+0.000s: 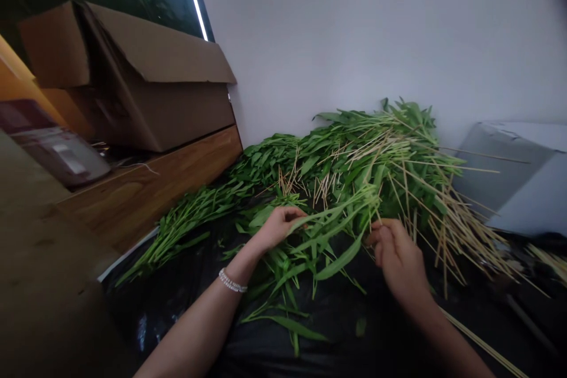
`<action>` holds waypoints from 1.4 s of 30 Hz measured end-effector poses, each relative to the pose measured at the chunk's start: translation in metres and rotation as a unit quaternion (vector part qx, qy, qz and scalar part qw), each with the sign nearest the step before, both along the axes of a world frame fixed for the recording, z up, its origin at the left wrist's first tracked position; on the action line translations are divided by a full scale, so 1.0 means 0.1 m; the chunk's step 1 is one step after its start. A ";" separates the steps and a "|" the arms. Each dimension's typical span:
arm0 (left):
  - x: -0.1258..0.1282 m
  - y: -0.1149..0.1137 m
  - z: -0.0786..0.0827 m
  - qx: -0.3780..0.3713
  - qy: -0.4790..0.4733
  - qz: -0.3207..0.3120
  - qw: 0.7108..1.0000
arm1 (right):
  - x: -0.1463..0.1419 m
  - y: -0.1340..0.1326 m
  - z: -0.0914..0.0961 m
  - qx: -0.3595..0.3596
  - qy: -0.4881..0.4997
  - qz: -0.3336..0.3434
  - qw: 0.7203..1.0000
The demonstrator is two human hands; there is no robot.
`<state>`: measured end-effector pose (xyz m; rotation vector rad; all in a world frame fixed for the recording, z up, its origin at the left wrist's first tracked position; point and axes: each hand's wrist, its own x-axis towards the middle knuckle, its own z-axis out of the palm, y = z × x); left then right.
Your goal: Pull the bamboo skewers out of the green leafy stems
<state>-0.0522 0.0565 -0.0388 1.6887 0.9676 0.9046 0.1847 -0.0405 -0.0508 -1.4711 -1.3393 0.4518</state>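
Note:
My left hand [280, 227] is closed at the leafy end of a small bunch of long-leaved green stems [339, 224]. That bunch stretches across to my right hand [396, 248], with its pale cut ends on the right. The right fingers are pinched at those ends, where a thin wooden stick [379, 216] shows at the fingertips. Behind both hands lies a large heap of similar leafy greens [319, 150], with many thin sticks poking out. Loose leaves and stems [295, 322] lie just below the hands.
Black plastic sheeting [177, 313] covers the work surface. More thin sticks [469, 230] spread out at the right, near a white box [522, 171]. An open cardboard box [177, 106] stands on a wooden ledge [159, 189] at the left. A white wall [354, 29] rises behind.

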 end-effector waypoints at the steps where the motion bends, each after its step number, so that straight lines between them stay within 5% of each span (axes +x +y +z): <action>1: 0.00 0.00 -0.01 0.011 0.024 -0.015 1.000 | 0.01 0.00 0.02 0.005 0.032 -0.008 0.999; 11: -0.18 0.00 -0.01 0.001 0.183 -0.202 0.962 | 0.06 0.06 0.05 -0.001 0.251 0.016 0.968; 19: -0.17 -0.04 0.01 0.086 0.265 -0.174 0.945 | 0.05 0.08 0.01 0.001 0.227 0.039 0.973; 27: -0.13 -0.10 0.24 -0.003 0.061 -0.136 0.989 | -0.02 0.05 0.07 -0.059 0.240 0.118 0.962; 34: -0.08 0.02 0.06 -0.136 -0.202 -0.021 0.970 | -0.14 0.01 0.05 -0.173 0.241 0.265 0.917; 42: 0.02 -0.02 0.04 -0.117 -0.216 0.051 0.968 | -0.24 -0.02 -0.14 -0.149 0.029 0.263 0.953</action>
